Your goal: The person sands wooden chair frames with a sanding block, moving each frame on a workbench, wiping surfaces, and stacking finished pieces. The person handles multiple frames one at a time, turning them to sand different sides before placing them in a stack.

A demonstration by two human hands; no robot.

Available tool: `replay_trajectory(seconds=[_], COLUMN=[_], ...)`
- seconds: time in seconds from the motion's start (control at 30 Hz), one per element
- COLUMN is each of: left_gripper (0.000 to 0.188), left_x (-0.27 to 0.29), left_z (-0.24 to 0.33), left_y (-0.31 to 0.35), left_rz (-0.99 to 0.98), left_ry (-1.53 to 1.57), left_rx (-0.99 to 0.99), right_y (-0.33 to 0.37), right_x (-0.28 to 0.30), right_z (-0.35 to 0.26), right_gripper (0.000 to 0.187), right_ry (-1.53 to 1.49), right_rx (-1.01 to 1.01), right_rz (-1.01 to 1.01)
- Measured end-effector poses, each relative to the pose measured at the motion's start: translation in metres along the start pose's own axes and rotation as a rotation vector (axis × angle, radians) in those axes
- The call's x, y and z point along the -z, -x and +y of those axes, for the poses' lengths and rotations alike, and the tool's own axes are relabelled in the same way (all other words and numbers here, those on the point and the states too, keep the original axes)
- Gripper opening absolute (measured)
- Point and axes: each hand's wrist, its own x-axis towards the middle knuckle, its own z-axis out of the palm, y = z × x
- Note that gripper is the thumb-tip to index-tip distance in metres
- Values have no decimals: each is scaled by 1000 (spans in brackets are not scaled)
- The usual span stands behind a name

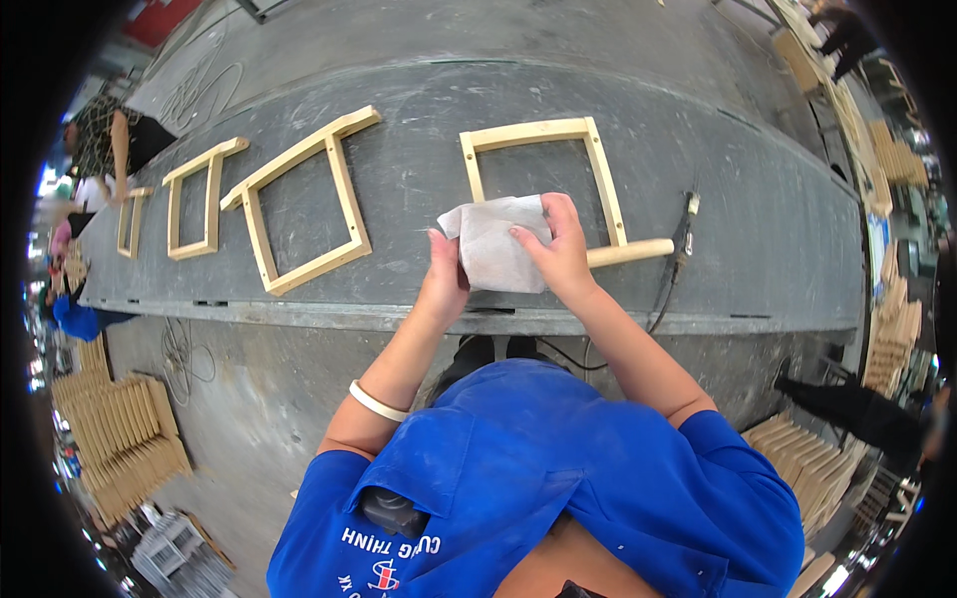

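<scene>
- I see both hands raised over the near edge of the grey workbench, gripping one sheet of white sandpaper between them; the sheet is roughly square, pale and slightly creased, its upper left corner curling up
- My left hand is closed on the sheet's left edge, thumb on top; my right hand is closed on its right side, fingers curled over the upper edge
- Just beyond the hands, partly hidden by the sheet, lies a pale wooden frame, square and open in the middle, flat on the bench; its near rail sticks out to the right of my right hand
- Right of that rail a dark power tool with a black cable lies on the bench; the cable drops over the near edge
- Left of my left hand a second wooden frame lies flat, with two smaller ones farther left
- As for signs and packages: a red sign shows far beyond and left of the hands, too blurred to make out; stacks of pale wooden parts stand on the floor below left of the hands, more below right
- A white bangle sits on my left forearm; a blue shirt fills the lower view
</scene>
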Motion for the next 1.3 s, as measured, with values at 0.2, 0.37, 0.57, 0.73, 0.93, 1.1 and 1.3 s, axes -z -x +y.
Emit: replay_trajectory(seconds=[0.2,0.37,0.57,0.73,0.93,1.1,1.3], left_gripper=[45,41,42,67,69,60,61], left_x=[-8,-9,-3,45,58,56,54], left_z=[-7,-1,-25,-24,-64,-81,-75], left_y=[-4,-17,-45,-150,-225,-224,-219], left_rz=[-159,-333,-440,379,586,553,532], left_ry=[-365,-566,-773,-1248,-1246,-1194,-1314], left_rx=[39,298,136,-394,-170,-325,-322], right_y=[19,38,40,11,40,61,59], right_x=[23,48,67,131,32,-6,123], right_z=[6,10,28,72,111,105,142], right_gripper=[40,49,48,45,43,43,61], right_ry=[-691,-1221,-752,702,952,709,931], right_rx=[-592,-958,-911,-9,-4,394,114], right_rz=[-8,-336,-367,-212,-644,-407,-410])
